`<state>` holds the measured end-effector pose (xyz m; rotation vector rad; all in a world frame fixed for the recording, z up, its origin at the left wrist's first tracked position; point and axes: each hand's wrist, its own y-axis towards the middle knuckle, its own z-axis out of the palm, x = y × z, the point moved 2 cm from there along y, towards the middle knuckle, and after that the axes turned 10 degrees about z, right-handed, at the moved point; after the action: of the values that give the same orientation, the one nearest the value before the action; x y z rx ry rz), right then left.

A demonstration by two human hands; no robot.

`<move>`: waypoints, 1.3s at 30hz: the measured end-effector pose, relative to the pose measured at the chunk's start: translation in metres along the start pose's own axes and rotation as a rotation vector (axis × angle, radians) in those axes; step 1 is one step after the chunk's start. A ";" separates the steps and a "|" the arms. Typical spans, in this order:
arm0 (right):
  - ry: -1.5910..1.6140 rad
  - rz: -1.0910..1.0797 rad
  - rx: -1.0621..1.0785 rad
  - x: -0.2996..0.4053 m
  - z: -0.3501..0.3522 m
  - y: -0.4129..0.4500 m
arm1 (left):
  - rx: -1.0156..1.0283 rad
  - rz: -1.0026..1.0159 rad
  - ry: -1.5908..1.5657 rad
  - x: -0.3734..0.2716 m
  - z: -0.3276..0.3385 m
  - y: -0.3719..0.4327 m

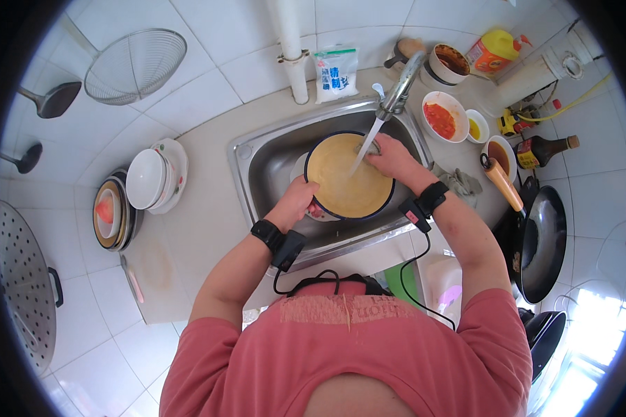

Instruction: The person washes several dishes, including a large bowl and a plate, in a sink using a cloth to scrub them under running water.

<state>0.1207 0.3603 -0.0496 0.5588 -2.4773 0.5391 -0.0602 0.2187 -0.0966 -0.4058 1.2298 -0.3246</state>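
A yellow enamel basin with a dark blue rim is held over the stainless steel sink. My left hand grips its near left rim, thumb on the inside. At the far right rim, my right hand holds a greyish scrubber against the basin's inner wall. Water runs from the metal faucet into the basin. Beneath the basin, a white dish shows partly; the rest of it is hidden.
White bowls and stacked dishes stand left. A knife lies along the counter's left edge. To the right are a bowl of red food, a sauce bottle, a grey rag and a wok. A bag stands behind.
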 end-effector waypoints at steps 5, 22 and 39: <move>0.104 -0.017 -0.062 0.000 -0.012 0.008 | -0.030 0.058 -0.022 -0.002 0.003 -0.005; 0.004 -0.071 -0.285 -0.022 -0.041 0.125 | -0.138 0.083 -0.006 0.003 -0.018 0.008; 0.319 0.056 -0.254 -0.011 -0.033 -0.016 | -0.214 0.130 0.020 -0.012 -0.045 -0.024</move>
<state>0.1505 0.3656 -0.0262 0.2786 -2.2157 0.3003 -0.1070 0.1972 -0.0872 -0.5049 1.3083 -0.0859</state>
